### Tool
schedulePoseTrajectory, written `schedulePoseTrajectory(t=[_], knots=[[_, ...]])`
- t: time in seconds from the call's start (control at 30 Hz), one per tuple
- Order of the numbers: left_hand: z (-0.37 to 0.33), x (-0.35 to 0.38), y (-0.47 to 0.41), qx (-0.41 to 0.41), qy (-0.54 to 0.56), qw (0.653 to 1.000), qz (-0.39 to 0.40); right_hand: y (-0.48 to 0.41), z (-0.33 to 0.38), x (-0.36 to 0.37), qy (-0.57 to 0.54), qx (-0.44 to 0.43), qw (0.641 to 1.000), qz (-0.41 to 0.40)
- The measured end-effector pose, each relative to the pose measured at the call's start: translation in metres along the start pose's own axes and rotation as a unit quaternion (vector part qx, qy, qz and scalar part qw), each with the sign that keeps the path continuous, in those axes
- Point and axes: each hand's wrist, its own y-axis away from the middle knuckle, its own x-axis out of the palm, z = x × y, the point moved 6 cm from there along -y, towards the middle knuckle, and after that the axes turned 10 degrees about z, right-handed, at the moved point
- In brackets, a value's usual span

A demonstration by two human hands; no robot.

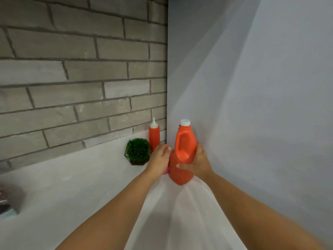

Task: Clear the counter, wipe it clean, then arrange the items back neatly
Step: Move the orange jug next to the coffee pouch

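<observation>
In the far corner of the white worktop, the right hand grips an orange jug with a white cap, thumb across its front and fingers wrapped round its back; the jug is upright, just off the right wall. The left hand lies bent over a pink thing touching the jug's left side, though I cannot tell whether it grips it. Behind it stand an orange squeeze bottle and, just left, a green plant.
</observation>
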Motion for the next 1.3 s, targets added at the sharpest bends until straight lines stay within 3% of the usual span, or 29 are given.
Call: schedulePoseTrajectory(t=[0.17,0.43,0.63,0.83,1.13,1.3], knots=[[-0.002,0.018,-0.029,-0.01,0.059,0.998,0.007,-0.019,-0.01,0.006,-0.078,-0.06,0.995,0.0],[-0.008,0.03,-0.038,-0.008,0.118,0.993,-0.011,-0.021,-0.019,0.002,-0.075,-0.086,0.993,-0.009],[-0.021,0.016,-0.029,0.018,0.145,0.987,-0.073,-0.021,-0.002,-0.001,-0.099,-0.126,0.983,0.09],[-0.034,-0.036,0.001,0.015,0.168,0.978,-0.119,-0.017,0.05,0.022,-0.137,-0.188,0.955,0.182],[-0.018,-0.151,0.06,-0.018,0.138,0.976,-0.168,0.003,0.149,0.116,-0.198,-0.26,0.9,0.289],[0.006,-0.2,0.086,-0.046,0.107,0.977,-0.178,0.012,0.193,0.169,-0.139,-0.273,0.909,0.283]])
